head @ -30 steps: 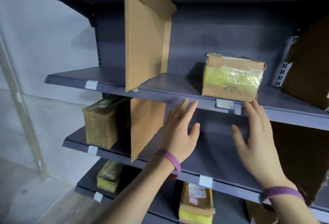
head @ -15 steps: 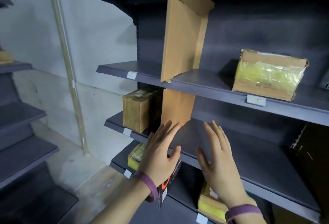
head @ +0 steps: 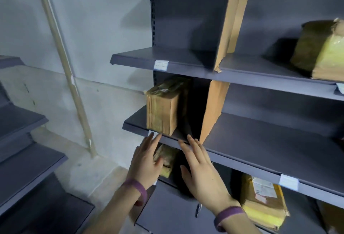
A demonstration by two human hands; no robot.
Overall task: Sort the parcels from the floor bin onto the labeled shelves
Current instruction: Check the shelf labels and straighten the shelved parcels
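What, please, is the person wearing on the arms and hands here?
The left hand and right hand are ungloved. Each wrist carries a plain purple band: a left wristband and a right wristband. The forearms show no sleeves.

An upright parcel [head: 163, 111] stands on the middle shelf [head: 260, 146], left of a cardboard divider [head: 212, 111]. A second parcel [head: 320, 51] sits far right on the upper shelf [head: 186, 60]. The left hand [head: 146, 163] and right hand [head: 202, 174] hover side by side before the middle shelf's front edge.
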